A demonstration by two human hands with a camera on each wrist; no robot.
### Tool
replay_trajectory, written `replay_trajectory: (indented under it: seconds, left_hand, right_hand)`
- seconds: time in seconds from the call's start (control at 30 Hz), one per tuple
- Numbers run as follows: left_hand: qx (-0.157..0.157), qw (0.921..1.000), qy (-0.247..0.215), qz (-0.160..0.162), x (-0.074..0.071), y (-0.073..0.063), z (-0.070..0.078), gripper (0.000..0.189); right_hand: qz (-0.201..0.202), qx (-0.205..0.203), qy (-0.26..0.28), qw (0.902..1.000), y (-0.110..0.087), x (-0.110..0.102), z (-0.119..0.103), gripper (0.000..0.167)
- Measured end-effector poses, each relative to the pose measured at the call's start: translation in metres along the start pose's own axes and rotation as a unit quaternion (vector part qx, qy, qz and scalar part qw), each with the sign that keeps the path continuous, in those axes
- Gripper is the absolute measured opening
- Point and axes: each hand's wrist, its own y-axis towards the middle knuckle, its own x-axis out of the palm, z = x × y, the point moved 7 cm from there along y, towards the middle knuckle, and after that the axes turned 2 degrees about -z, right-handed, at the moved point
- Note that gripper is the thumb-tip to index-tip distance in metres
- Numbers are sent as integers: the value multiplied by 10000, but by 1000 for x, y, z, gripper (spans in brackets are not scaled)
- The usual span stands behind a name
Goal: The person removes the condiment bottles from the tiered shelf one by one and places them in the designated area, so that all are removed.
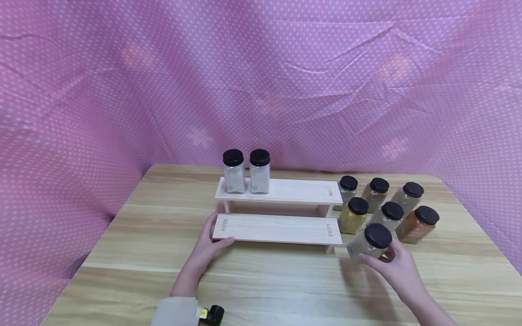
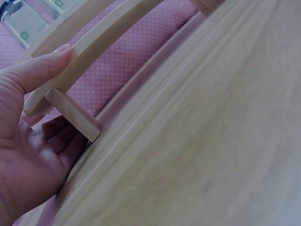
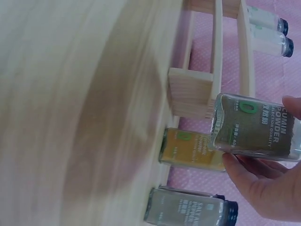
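My left hand (image 1: pixel 207 248) grips the left end of a pale two-tier wooden spice rack (image 1: pixel 277 228). In the left wrist view its thumb lies on the lower shelf's edge, and the fingers reach behind the rack's leg (image 2: pixel 75 115). My right hand (image 1: pixel 401 270) holds a black-lidded glass jar of cumin powder (image 1: pixel 364 246), tilted, off the table to the right of the lower shelf. The right wrist view shows the cumin jar's label (image 3: pixel 256 125), with fingers along its side. Two jars of white contents (image 1: pixel 234 177) stand on the upper shelf's left part.
Right of the rack stand several black-lidded spice jars, among them a yellow one (image 1: pixel 351 219), an orange-brown one (image 1: pixel 413 227) and a grey one (image 3: pixel 186 207). The wooden table (image 1: pixel 134 240) meets a pink dotted curtain (image 1: pixel 261 81). A small black device (image 1: pixel 214 314) sits by my left sleeve.
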Motion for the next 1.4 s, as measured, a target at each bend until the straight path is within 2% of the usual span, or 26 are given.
replay_trajectory:
  seconds: [0.1, 0.3, 0.7, 1.03, 1.4]
  left_hand:
    - [14, 10000, 7, 8, 0, 0, 0, 93]
    - [89, 9999, -69, -17, 2, 0, 1, 93]
    - [-37, 10000, -34, 24, 0, 0, -1, 93]
    - [-30, 10000, 49, 55, -1, 0, 0, 93]
    - [-34, 10000, 4, 61, 0, 0, 0, 93]
  right_hand:
    - [33, 23, 11, 10000, 1, -1, 8, 49]
    - [4, 146, -31, 9999, 0, 0, 10, 50]
    - [-41, 152, 128, 9998, 2, 9, 29, 52]
    - [-100, 453, -333, 9984, -1, 12, 15, 55]
    - [-74, 340, -366, 9987, 1, 15, 23, 60]
